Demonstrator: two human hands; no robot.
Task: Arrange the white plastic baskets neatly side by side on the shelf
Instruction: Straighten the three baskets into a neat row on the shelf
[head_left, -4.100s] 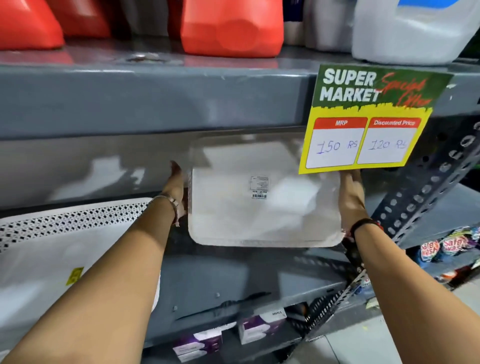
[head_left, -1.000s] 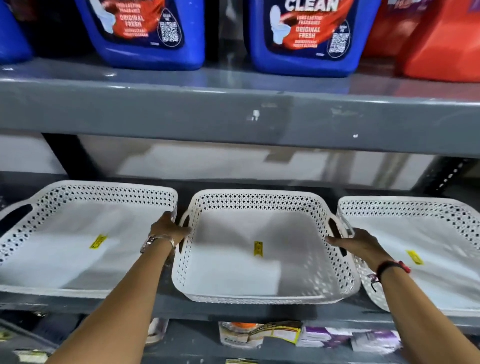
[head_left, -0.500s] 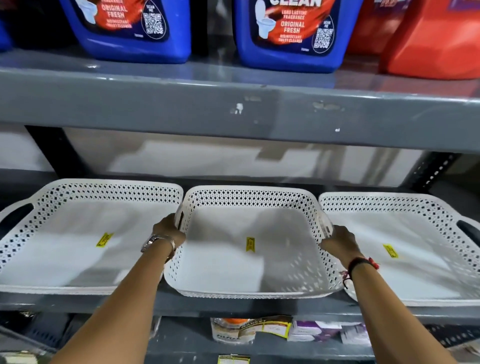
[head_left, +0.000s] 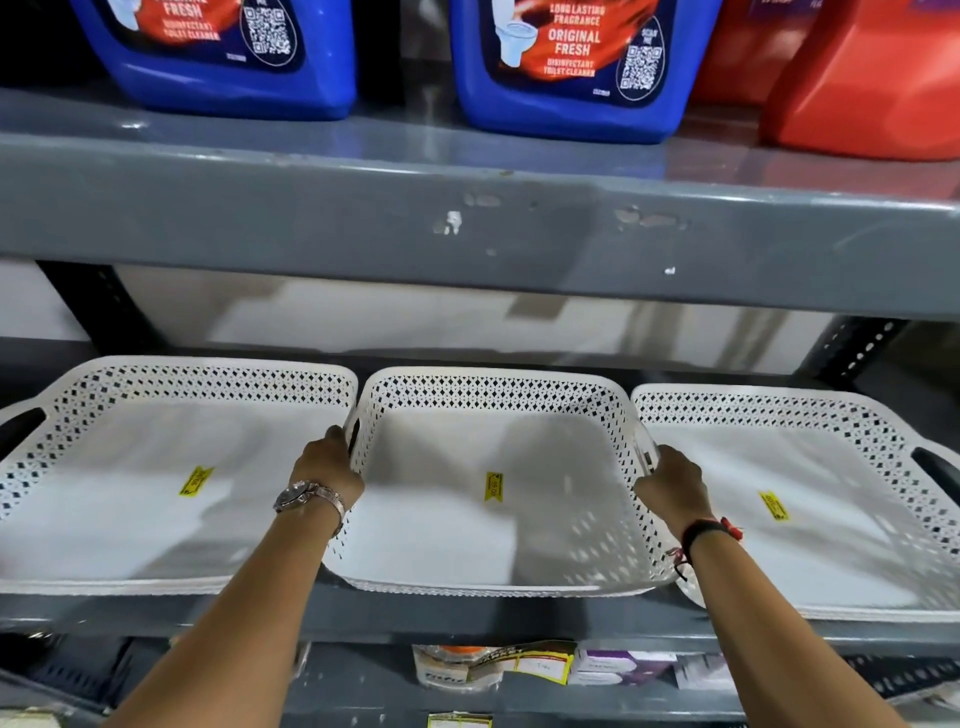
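— Baskets, three of them, white, in a row on the grey shelf (head_left: 467, 618), the middle basket (head_left: 498, 540) flanked by the left basket (head_left: 130, 530) and right basket (head_left: 841, 551)!

— Left hand (head_left: 327, 462) and right hand (head_left: 672, 483) are clamped round the middle one's side handles. Yellow sticker (head_left: 493, 486) inside.
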